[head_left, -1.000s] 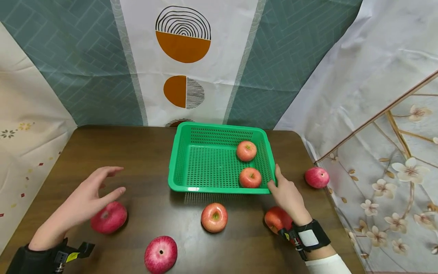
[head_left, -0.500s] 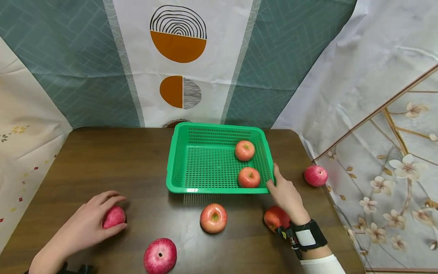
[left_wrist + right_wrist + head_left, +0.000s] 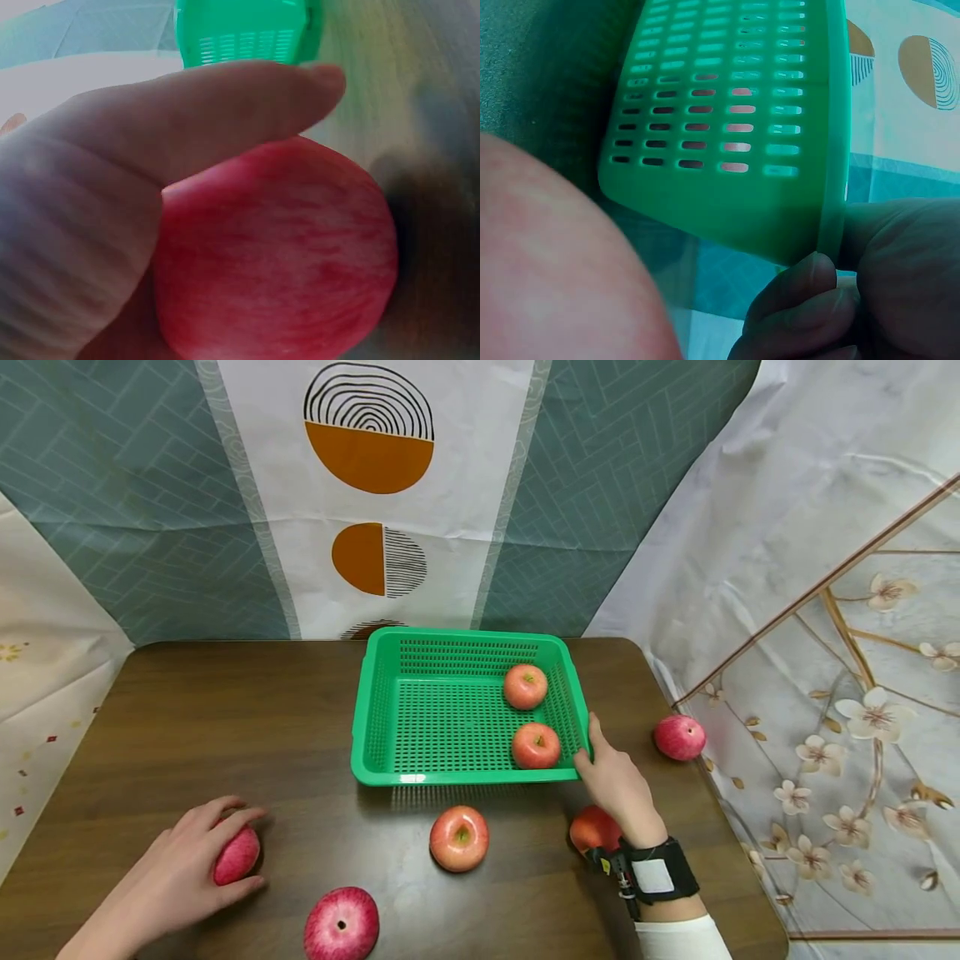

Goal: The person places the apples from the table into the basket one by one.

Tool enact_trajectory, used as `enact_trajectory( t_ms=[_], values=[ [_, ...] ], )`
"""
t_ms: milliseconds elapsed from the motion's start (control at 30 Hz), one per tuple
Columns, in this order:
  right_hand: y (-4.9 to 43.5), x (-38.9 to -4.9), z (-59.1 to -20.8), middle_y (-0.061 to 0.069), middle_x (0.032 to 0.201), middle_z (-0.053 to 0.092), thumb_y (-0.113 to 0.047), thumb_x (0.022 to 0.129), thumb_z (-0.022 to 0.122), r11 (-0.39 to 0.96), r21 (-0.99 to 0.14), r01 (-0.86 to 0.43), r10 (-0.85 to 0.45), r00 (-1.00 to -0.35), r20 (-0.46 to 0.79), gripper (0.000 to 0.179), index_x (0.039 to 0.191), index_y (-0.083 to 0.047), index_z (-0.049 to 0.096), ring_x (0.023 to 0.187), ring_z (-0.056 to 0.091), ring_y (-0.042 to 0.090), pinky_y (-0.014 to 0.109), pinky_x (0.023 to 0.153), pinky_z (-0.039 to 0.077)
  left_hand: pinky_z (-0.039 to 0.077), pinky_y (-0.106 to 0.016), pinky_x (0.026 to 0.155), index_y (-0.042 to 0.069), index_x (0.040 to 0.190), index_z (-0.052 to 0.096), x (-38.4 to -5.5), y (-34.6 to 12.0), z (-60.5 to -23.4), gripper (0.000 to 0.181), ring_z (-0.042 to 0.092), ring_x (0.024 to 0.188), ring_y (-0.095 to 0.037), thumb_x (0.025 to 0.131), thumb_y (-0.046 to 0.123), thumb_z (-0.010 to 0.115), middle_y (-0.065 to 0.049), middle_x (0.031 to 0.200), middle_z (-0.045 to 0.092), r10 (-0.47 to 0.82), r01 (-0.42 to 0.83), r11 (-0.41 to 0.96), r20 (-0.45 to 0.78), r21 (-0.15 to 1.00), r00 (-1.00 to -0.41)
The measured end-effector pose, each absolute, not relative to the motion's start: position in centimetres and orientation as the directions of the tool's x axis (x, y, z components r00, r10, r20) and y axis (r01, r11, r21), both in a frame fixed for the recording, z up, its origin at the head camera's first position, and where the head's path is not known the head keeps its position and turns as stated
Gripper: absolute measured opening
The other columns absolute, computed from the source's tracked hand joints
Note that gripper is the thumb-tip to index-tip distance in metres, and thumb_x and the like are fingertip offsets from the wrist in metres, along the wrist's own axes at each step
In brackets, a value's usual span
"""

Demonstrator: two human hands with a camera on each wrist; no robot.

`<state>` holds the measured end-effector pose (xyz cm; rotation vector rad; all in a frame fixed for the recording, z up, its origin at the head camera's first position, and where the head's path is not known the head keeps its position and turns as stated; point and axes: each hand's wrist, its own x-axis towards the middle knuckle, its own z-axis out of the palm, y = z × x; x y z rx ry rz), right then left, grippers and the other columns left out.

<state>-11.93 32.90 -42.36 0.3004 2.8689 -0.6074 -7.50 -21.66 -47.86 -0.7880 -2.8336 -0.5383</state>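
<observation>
My left hand (image 3: pixel 180 868) grips a dark red apple (image 3: pixel 238 857) on the left of the table, its thumb and fingers curled round the sides. In the left wrist view the thumb lies along that streaked apple (image 3: pixel 281 255). At the near right corner of a green plastic basket (image 3: pixel 465 777), my right hand (image 3: pixel 622 789) pinches the rim. The right wrist view shows thumb and fingers closed on the basket's edge (image 3: pixel 831 165). Two light red apples (image 3: pixel 525 686) sit inside the basket on its right side.
In front of the basket lies a light red apple (image 3: pixel 459 838). Another apple (image 3: pixel 596 829) is partly under my right wrist. A dark red apple (image 3: pixel 342 924) lies at the front, and one more dark red apple (image 3: pixel 679 737) rests at the table's right edge. Patterned cloth hangs behind.
My left hand has come down over the dark red apple, and its fingers have closed round it. The right hand stays at the basket corner. The head view has shifted slightly.
</observation>
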Motion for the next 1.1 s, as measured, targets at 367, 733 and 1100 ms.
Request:
enact_trajectory(
  t_ms=[367, 733, 1100],
  values=[
    [32.9, -11.8, -42.3, 0.018, 0.098, 0.063, -0.034, 0.102, 0.036, 0.89, -0.389, 0.238, 0.157, -0.961, -0.229, 0.068, 0.16, -0.018, 0.006, 0.072, 0.055, 0.026, 0.038, 0.054, 0.041, 0.053, -0.051, 0.072, 0.014, 0.125, 0.059, -7.8, -22.0, -48.1, 0.089, 0.054, 0.098, -0.028, 0.044, 0.026, 0.095, -0.001, 0.111, 0.055, 0.495, 0.535, 0.782, 0.203, 0.32, -0.845],
    [32.9, -12.0, -42.2, 0.021, 0.109, 0.062, -0.034, 0.101, 0.036, 0.89, -0.394, 0.231, 0.155, -0.964, -0.214, 0.067, 0.16, -0.017, 0.008, 0.076, 0.056, 0.028, 0.04, 0.056, 0.043, 0.055, -0.044, 0.068, 0.009, 0.119, 0.055, -9.0, -21.0, -46.7, 0.087, 0.056, 0.094, -0.022, 0.044, 0.027, 0.096, -0.001, 0.112, 0.054, 0.503, 0.555, 0.767, 0.235, 0.324, -0.832],
    [32.8, -11.8, -42.4, 0.018, 0.1, 0.063, -0.035, 0.102, 0.037, 0.887, -0.395, 0.241, 0.169, -0.963, -0.209, 0.067, 0.16, -0.016, 0.01, 0.074, 0.057, 0.028, 0.04, 0.058, 0.043, 0.057, -0.051, 0.064, 0.01, 0.121, 0.054, -12.1, -17.6, -42.7, 0.08, 0.049, 0.101, -0.027, 0.055, 0.027, 0.095, -0.01, 0.12, 0.05, 0.407, 0.535, 0.757, 0.37, 0.374, -0.835]
  ],
)
